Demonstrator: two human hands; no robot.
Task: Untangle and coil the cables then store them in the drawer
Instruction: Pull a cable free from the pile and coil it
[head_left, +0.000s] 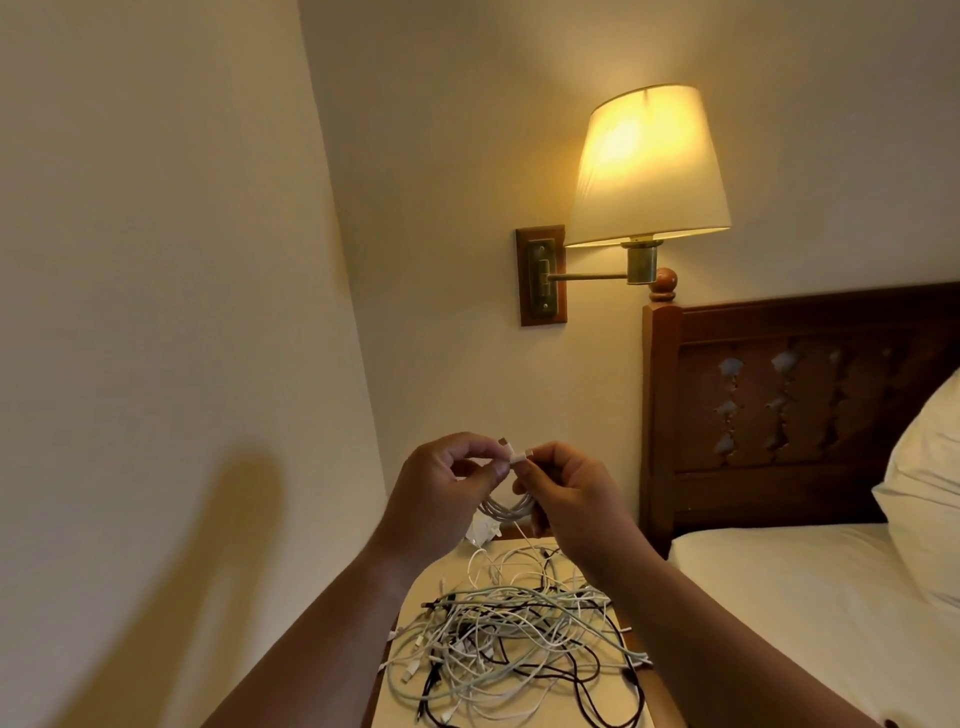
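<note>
Evidently one white cable (506, 508) is free of the heap: it hangs as a small coil above the far end of the nightstand (436, 574), raised between both hands. The left hand (447, 483) pinches it near one plug with thumb and curled fingers. The right hand (566, 493) pinches the other plug end just beside it, I'd guess so the two ends meet and the loops cannot spring open. The tangle of cables (519, 634), white, pale green and black, sprawls over the nightstand top directly below the hands, handy for the next pick. No drawer shows; presumably it sits under the nightstand top. A lit wall lamp (647, 166) glows above the nightstand, which helps with the fiddly plugs.
</note>
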